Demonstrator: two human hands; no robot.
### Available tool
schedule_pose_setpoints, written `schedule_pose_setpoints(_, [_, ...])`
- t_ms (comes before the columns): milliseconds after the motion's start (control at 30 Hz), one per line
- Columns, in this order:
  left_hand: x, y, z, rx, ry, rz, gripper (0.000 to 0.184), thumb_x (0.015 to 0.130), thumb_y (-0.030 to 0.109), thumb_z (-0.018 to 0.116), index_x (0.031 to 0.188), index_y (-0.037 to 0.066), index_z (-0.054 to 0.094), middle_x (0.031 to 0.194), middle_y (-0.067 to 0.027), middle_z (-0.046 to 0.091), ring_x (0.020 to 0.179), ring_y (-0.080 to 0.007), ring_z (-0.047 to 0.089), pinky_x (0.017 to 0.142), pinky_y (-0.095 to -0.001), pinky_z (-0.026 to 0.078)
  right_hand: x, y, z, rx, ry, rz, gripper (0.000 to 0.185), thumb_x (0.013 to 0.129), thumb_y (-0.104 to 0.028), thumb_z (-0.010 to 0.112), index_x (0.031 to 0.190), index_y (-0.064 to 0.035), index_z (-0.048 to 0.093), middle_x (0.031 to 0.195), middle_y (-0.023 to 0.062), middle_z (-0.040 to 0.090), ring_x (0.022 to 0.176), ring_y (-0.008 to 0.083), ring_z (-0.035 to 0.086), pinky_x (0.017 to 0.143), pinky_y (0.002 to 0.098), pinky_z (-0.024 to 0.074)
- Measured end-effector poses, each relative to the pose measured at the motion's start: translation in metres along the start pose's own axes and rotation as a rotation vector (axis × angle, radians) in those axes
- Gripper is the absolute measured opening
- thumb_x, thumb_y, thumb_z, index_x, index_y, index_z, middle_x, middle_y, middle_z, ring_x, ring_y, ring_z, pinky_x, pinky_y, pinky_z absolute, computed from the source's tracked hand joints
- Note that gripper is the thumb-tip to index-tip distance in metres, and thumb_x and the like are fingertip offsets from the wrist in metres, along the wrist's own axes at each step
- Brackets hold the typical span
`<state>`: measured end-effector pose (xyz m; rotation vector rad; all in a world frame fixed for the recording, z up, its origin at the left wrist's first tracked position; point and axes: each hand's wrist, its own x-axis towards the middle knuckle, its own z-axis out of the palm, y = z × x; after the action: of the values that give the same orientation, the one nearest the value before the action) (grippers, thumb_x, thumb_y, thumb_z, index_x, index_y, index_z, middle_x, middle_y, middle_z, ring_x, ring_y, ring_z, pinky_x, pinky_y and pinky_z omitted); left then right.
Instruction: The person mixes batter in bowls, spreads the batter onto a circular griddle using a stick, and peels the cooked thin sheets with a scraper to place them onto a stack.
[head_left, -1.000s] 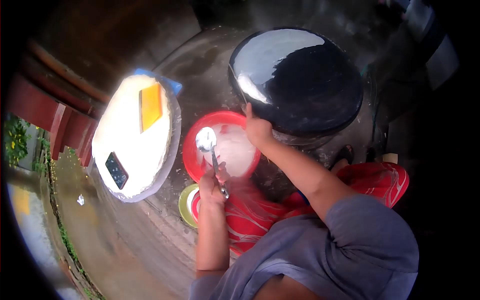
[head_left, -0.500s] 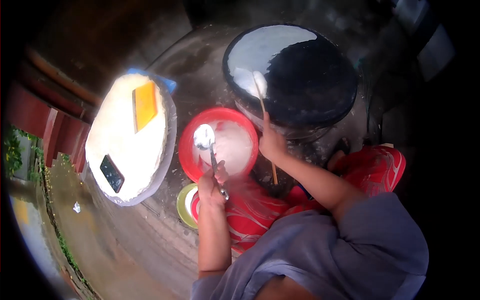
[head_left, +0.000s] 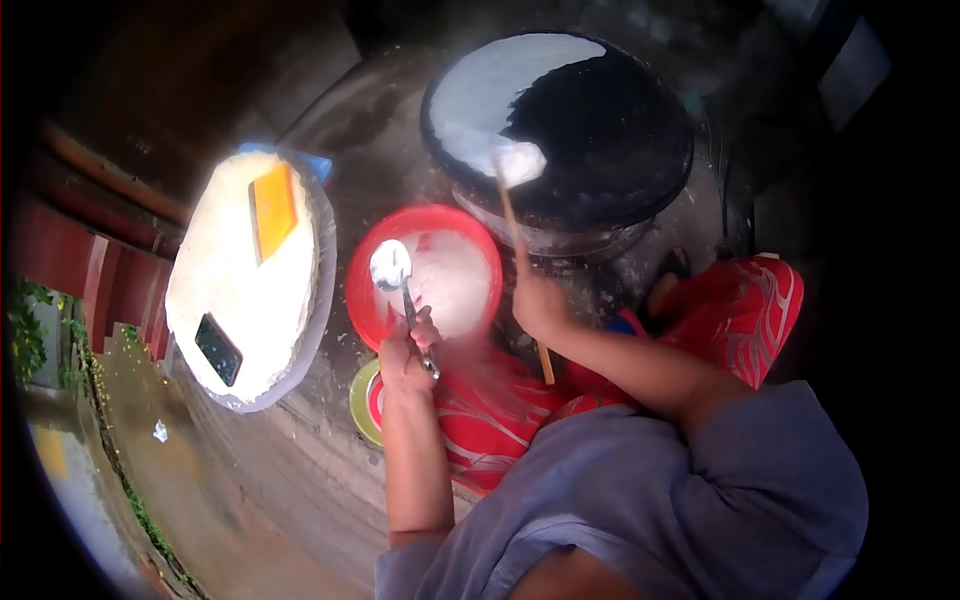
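Note:
My left hand (head_left: 410,355) grips the handle of a metal ladle (head_left: 391,265), whose bowl hangs over a red basin (head_left: 370,318) of white batter (head_left: 455,285). My right hand (head_left: 540,305) is closed round a thin wooden stick (head_left: 513,222). The stick's far end meets a white lump of batter (head_left: 520,163) on the round black griddle (head_left: 610,150). A pale, crescent-shaped layer of batter (head_left: 500,85) covers the griddle's upper left part.
Left of the basin, a pale round stack (head_left: 240,310) bears a yellow-orange flat object (head_left: 272,210) and a phone (head_left: 218,349). A green bowl (head_left: 363,402) is below the basin. Red patterned cloth (head_left: 490,415) covers my legs.
The stick has swung from the griddle's left edge onto its surface, and the white lump has shifted right. The whole view has moved slightly. My left hand still holds the ladle.

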<state>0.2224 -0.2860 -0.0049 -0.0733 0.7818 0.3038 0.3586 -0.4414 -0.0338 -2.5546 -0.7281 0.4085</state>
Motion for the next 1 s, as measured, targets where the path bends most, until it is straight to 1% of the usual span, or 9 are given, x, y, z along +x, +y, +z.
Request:
schedule_pose_setpoints(167, [0.007, 0.009, -0.016, 0.017, -0.12, -0.064, 0.026, 0.093, 0.012, 0.027, 0.109, -0.004, 0.04, 0.079, -0.009, 0.046, 0.054, -0.0131, 0.043, 0.045, -0.0238, 0.039, 0.042, 0.031, 0.025, -0.018, 0.193, 0.032, 0.069, 0.082, -0.01, 0.04, 0.141, -0.0038, 0.004, 0.079, 0.0198, 0.061, 0.065, 0.0327, 0.062, 0.058, 0.0425, 0.0496])
schedule_pose_setpoints(267, [0.004, 0.003, -0.006, 0.033, -0.105, -0.059, 0.022, 0.093, 0.011, 0.029, 0.101, -0.005, 0.042, 0.069, -0.0052, 0.044, 0.049, -0.0111, 0.042, 0.043, -0.0227, 0.039, -0.002, 0.035, -0.019, -0.006, 0.021, 0.181, 0.069, 0.082, -0.01, 0.041, 0.141, -0.0043, 0.005, 0.08, 0.02, 0.061, 0.065, 0.0335, 0.061, 0.058, 0.0425, 0.0493])
schedule_pose_setpoints(367, [0.0, -0.001, -0.001, 0.043, -0.022, -0.014, 0.022, 0.094, 0.011, 0.03, 0.09, -0.006, 0.043, 0.058, -0.0014, 0.042, 0.046, -0.0091, 0.041, 0.041, -0.0216, 0.038, -0.012, 0.038, -0.003, -0.032, 0.019, 0.114, 0.068, 0.083, -0.01, 0.039, 0.141, -0.0041, 0.005, 0.081, 0.0209, 0.061, 0.065, 0.0338, 0.061, 0.059, 0.0427, 0.0495])
schedule_pose_setpoints(433, [0.001, -0.001, 0.0, 0.037, -0.026, -0.034, 0.022, 0.094, 0.011, 0.031, 0.09, -0.007, 0.043, 0.062, -0.0028, 0.044, 0.047, -0.0091, 0.041, 0.041, -0.0219, 0.039, 0.014, 0.042, 0.021, -0.129, 0.169, -0.179, 0.067, 0.083, -0.007, 0.039, 0.141, -0.0028, 0.006, 0.082, 0.0214, 0.061, 0.065, 0.0342, 0.061, 0.06, 0.0431, 0.0496])
schedule_pose_setpoints(567, [-0.004, -0.004, 0.006, 0.073, -0.026, -0.058, 0.02, 0.093, 0.009, 0.031, 0.091, -0.007, 0.042, 0.067, -0.0047, 0.046, 0.048, -0.0098, 0.042, 0.042, -0.0222, 0.039, 0.005, 0.078, -0.015, -0.097, 0.156, 0.054, 0.07, 0.079, -0.006, 0.043, 0.14, -0.0015, 0.01, 0.078, 0.0206, 0.061, 0.063, 0.0334, 0.061, 0.055, 0.0425, 0.0494])
schedule_pose_setpoints(700, [0.007, 0.001, -0.001, 0.064, -0.051, -0.05, 0.02, 0.091, 0.005, 0.031, 0.096, -0.01, 0.042, 0.07, -0.0073, 0.048, 0.049, -0.0118, 0.044, 0.042, -0.0225, 0.04, -0.021, 0.084, -0.02, -0.12, 0.149, 0.054, 0.073, 0.077, -0.005, 0.044, 0.141, -0.0015, 0.008, 0.08, 0.0225, 0.061, 0.062, 0.0345, 0.061, 0.057, 0.0429, 0.0499])
schedule_pose_setpoints(833, [0.006, -0.001, 0.003, 0.077, -0.008, -0.029, 0.021, 0.09, 0.006, 0.031, 0.096, -0.011, 0.042, 0.071, -0.0083, 0.049, 0.05, -0.0122, 0.045, 0.042, -0.0223, 0.04, 0.0, 0.091, -0.005, -0.256, 0.228, -0.184, 0.068, 0.08, -0.005, 0.041, 0.14, 0.0003, 0.009, 0.083, 0.0221, 0.062, 0.064, 0.0336, 0.062, 0.055, 0.0428, 0.0501])
schedule_pose_setpoints(867, [0.006, -0.002, 0.004, 0.096, -0.02, -0.04, 0.021, 0.091, 0.006, 0.031, 0.095, -0.01, 0.043, 0.071, -0.0081, 0.049, 0.049, -0.0122, 0.045, 0.042, -0.0223, 0.04, 0.003, 0.102, -0.017, -0.191, 0.093, -0.025, 0.067, 0.08, -0.006, 0.042, 0.14, -0.0001, 0.011, 0.085, 0.0217, 0.062, 0.064, 0.0333, 0.063, 0.052, 0.0413, 0.0499])
schedule_pose_setpoints(1000, [0.017, 0.002, 0.001, 0.097, -0.022, -0.079, 0.021, 0.091, 0.008, 0.032, 0.093, -0.009, 0.044, 0.069, -0.0068, 0.049, 0.048, -0.012, 0.045, 0.041, -0.0222, 0.04, -0.013, 0.142, -0.043, -0.292, 0.171, 0.066, 0.069, 0.079, -0.005, 0.044, 0.14, -0.0017, 0.014, 0.08, 0.0174, 0.062, 0.058, 0.029, 0.062, 0.05, 0.039, 0.0498])
